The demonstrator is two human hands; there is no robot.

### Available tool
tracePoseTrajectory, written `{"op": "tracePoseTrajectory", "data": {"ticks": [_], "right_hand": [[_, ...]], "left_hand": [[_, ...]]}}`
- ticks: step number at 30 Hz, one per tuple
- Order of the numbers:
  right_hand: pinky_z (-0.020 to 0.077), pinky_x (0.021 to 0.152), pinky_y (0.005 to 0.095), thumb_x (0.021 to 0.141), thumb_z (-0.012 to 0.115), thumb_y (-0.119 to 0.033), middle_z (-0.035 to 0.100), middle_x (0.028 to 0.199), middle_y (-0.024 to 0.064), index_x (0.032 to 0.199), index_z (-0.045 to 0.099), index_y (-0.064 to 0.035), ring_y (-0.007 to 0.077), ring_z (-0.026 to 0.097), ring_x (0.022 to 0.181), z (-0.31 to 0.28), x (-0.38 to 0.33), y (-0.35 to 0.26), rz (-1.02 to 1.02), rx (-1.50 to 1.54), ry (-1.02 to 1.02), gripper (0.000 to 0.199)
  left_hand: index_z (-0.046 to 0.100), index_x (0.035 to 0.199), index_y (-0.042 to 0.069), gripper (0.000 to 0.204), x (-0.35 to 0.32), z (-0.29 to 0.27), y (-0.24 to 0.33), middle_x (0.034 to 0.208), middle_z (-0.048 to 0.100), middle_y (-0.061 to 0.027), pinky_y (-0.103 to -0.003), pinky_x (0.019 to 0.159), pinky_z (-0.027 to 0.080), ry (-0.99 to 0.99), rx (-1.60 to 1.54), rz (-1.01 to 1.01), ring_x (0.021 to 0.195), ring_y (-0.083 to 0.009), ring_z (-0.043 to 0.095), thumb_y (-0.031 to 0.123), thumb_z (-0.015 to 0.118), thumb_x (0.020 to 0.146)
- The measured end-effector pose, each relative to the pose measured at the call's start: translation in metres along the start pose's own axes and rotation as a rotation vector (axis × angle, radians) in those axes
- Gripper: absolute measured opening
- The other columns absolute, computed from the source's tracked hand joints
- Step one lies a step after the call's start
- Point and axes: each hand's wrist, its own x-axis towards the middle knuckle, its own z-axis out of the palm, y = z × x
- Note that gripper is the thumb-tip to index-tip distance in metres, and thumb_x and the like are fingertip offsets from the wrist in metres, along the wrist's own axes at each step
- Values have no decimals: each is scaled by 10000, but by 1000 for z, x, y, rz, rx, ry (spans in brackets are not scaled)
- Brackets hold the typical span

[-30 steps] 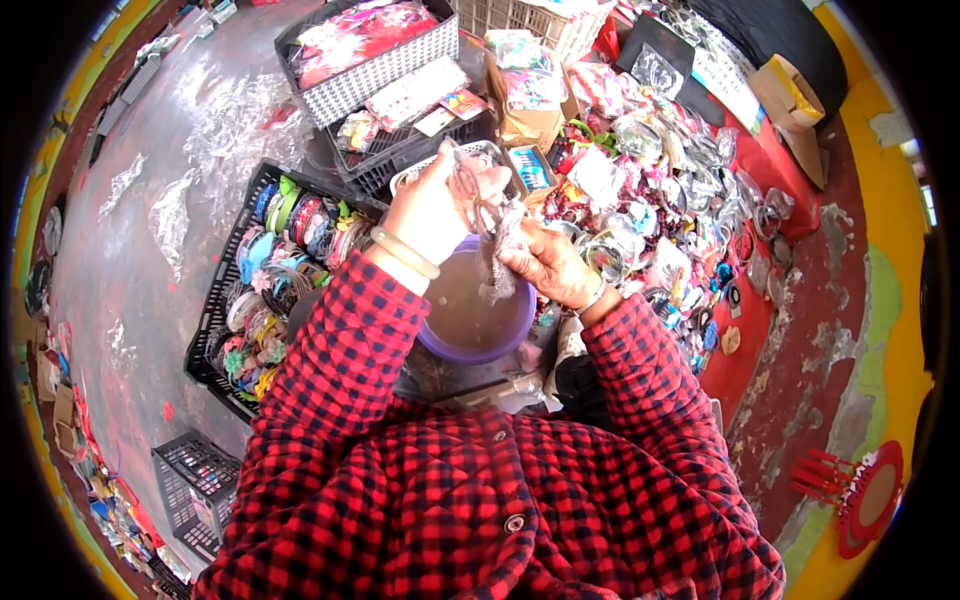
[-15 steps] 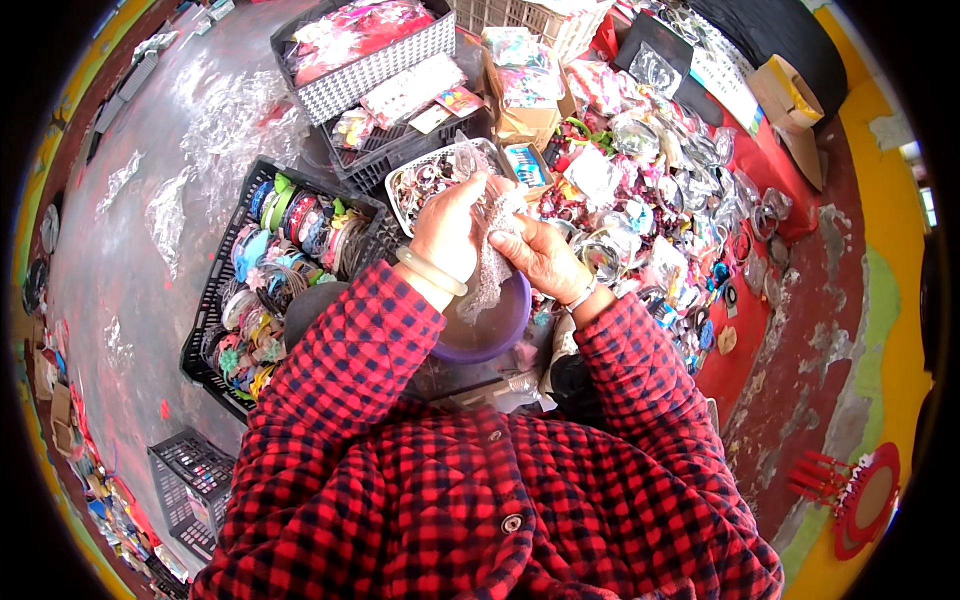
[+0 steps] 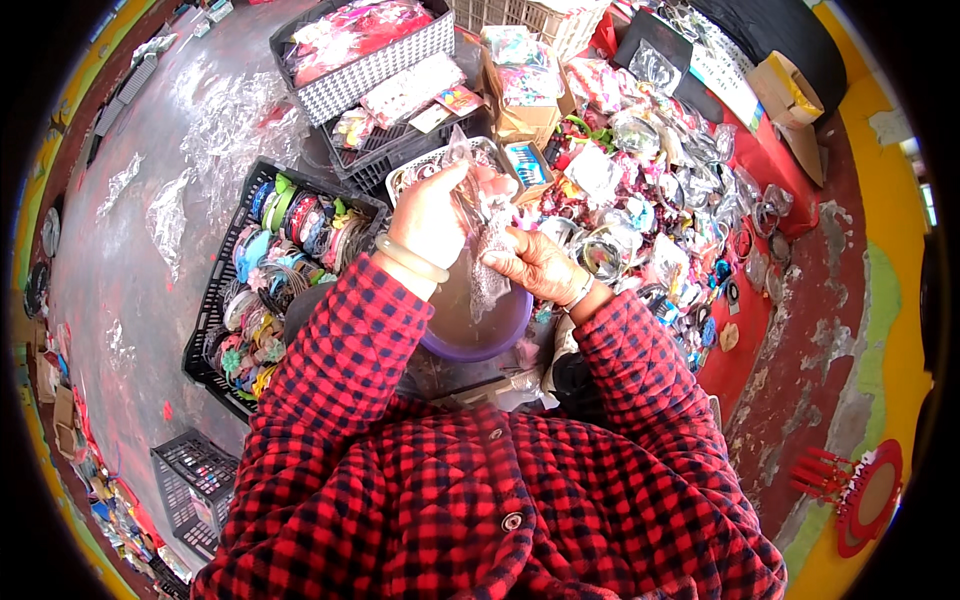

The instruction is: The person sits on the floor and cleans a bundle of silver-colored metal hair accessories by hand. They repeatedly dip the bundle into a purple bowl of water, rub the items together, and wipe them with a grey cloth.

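My left hand (image 3: 432, 215) grips the top of a clear plastic bag (image 3: 484, 235) raised over a purple bowl (image 3: 478, 325) in front of me. My right hand (image 3: 535, 265) pinches the same bag from the right, lower down. Small glittery pieces hang inside the bag's lower part, above the bowl. Both arms wear red and black checked sleeves, and each wrist carries a bangle. What lies in the bowl is hidden behind the bag and hands.
A black crate (image 3: 262, 255) of coloured hair bands and bangles sits at my left. Grey and black baskets (image 3: 372, 62) with packets stand beyond. A heap of bagged trinkets (image 3: 650, 210) spreads over a red cloth at right. Plastic wrappers litter the grey floor (image 3: 130, 200).
My hands dropped toward the bowl half a second ago, then rose again, and the bag now hangs stretched between them. The view has shifted slightly.
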Motion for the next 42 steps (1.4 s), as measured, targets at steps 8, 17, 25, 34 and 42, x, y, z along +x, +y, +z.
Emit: {"op": "tracePoseTrajectory", "data": {"ticks": [8, 17, 25, 34, 42], "right_hand": [[404, 802, 416, 846, 563, -281, 524, 898, 173, 953, 555, -38, 354, 491, 891, -3, 4, 10, -232, -420, -12, 265], [396, 871, 346, 892, 501, -265, 575, 1027, 132, 1103, 538, -52, 243, 530, 998, -2, -4, -9, 41, 75, 158, 302], [427, 815, 318, 901, 497, -257, 620, 946, 125, 1139, 524, -58, 194, 574, 895, 2, 1, -2, -21, 7, 144, 311], [434, 669, 382, 877, 511, -293, 556, 763, 163, 890, 559, -38, 353, 535, 736, 4, 2, -4, -147, -131, 57, 260], [428, 691, 400, 871, 512, -322, 551, 797, 165, 898, 556, -45, 360, 536, 770, 3, 4, 13, -259, -277, 16, 282]], "left_hand": [[527, 911, -26, 256, 1, -3, 11, 895, 600, -176, -408, 845, 451, 31, -84, -70, 913, -301, 582, 205, 418, 918], [542, 987, -32, 319, -7, 13, -14, 972, 596, -157, -330, 838, 437, -129, 268, 42, 948, -221, 559, 258, 420, 935], [555, 925, -41, 268, 0, -1, -21, 923, 613, -150, -306, 775, 471, -24, 92, 65, 854, -201, 596, 199, 436, 914], [530, 1033, -10, 273, 5, -10, 6, 946, 614, -156, -397, 825, 460, 24, -8, 47, 903, -258, 589, 202, 399, 921], [533, 1054, -7, 306, 1, -6, 21, 962, 611, -166, -414, 835, 461, -9, 16, -73, 915, -276, 583, 233, 387, 932]]}}
